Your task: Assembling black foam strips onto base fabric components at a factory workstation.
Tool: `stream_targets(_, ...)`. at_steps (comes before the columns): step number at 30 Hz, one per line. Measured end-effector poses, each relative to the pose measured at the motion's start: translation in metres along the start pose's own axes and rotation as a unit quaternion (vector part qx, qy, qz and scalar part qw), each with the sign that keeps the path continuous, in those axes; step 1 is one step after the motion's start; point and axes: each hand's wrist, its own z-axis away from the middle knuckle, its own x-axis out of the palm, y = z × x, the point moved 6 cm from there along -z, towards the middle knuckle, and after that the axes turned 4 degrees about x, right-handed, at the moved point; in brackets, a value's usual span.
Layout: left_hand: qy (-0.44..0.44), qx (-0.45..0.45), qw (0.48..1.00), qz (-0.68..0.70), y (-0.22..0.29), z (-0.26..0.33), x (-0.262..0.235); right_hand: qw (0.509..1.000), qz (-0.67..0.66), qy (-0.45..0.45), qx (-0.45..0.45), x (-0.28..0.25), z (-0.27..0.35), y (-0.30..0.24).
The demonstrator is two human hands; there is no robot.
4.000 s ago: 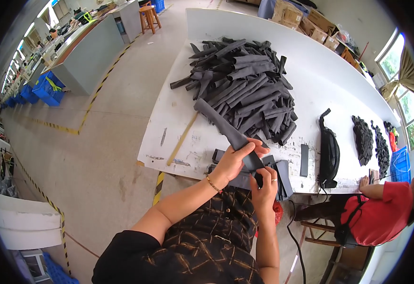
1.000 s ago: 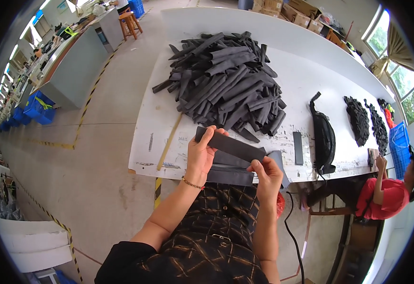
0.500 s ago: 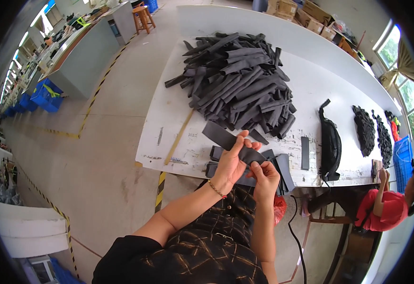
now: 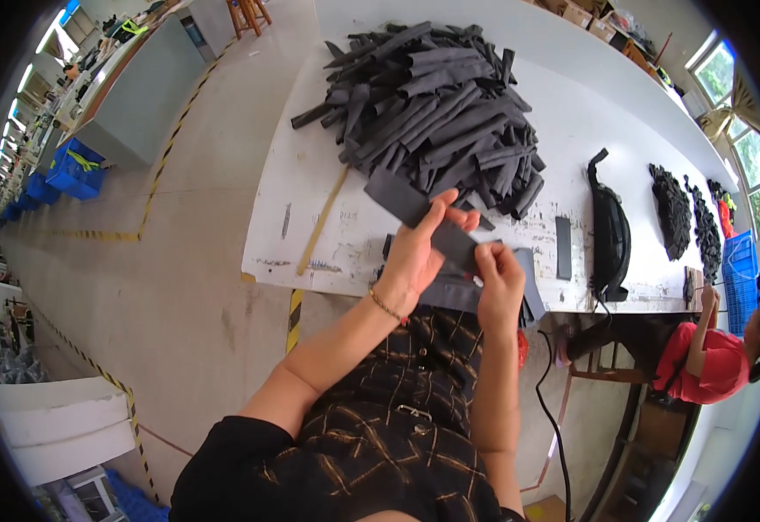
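Observation:
My left hand [image 4: 419, 252] and my right hand [image 4: 500, 277] both grip one long dark grey fabric strip [image 4: 397, 198] above the near edge of the white table [image 4: 310, 209]. The strip runs from upper left down to my right hand. Under my hands lies a small stack of flat grey pieces [image 4: 454, 294] at the table's edge. A big heap of the same dark strips [image 4: 436, 104] lies behind, in the middle of the table.
A black waist bag [image 4: 610, 230] and a short black strip [image 4: 563, 248] lie on the table to the right, with black piles [image 4: 676, 209] beyond. A person in red [image 4: 702, 361] sits at the right. Blue crates [image 4: 71, 165] and a grey bench stand far left.
A strip has been pulled from the heap toward the table's edge. Since half a second ago my hands have shifted slightly and the strip stretches straighter between them.

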Motion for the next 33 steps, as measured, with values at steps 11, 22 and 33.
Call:
stream_targets(11,-0.028,0.121,0.710,-0.693,0.046,0.002,-0.079,0.933,0.354,0.066,-0.017,-0.051,-0.024,0.051)
stream_targets(22,-0.320,0.271,0.474,-0.774,-0.031,-0.092,-0.002,0.763,0.598,0.214,-0.122,-0.110,-0.014,0.046)
stream_targets(33,0.075,0.461,0.556,-0.688,0.119,-0.124,0.015,0.638,0.747,0.155,-0.103,-0.109,-0.004,0.077)
